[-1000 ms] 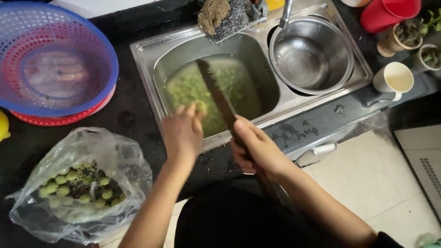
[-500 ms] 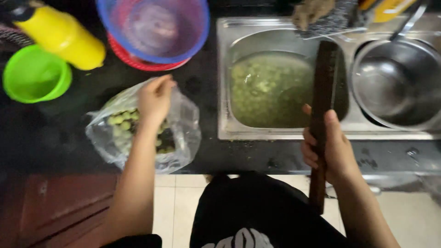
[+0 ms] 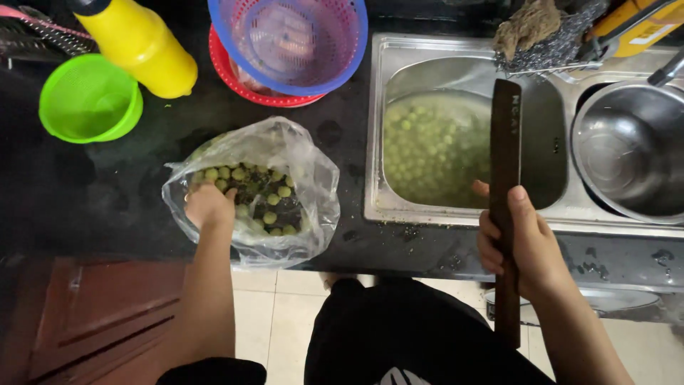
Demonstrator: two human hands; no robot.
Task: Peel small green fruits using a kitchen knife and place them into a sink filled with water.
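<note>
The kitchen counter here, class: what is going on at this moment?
A person stands at a dark counter. Their left hand reaches into a clear plastic bag of small round green fruits. Their right hand grips a long, dark, flat blade, held upright over the sink edge. The sink basin holds more green fruits in cloudy water. Nearby stand stacked blue and red baskets, a green strainer, a yellow bottle and a metal bowl.

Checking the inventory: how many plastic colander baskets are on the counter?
3: a green one at far left, a blue one nested in a red one beside the sink.
</note>
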